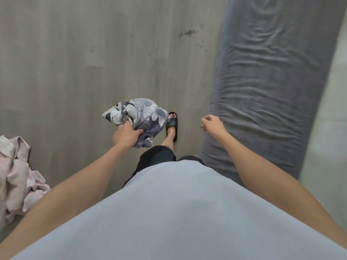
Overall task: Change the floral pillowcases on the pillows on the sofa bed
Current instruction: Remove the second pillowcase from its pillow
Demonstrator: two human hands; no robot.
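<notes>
**Pillowcase in hand, no pillow in view**

Progress judged partial: the floral pillowcase (139,117) is bunched loose and gripped by the left hand (126,136) above the floor. The right hand (212,124) hangs loosely curled, holding nothing, beside the grey sofa bed (262,87). Fitting status cannot be told

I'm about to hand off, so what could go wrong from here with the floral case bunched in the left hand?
The floral pillowcase hangs bunched from the left hand just above the forward foot in the black slide sandal; a trailing corner might catch underfoot. The pink fabric pile on the floor could be a trip hazard.
</notes>
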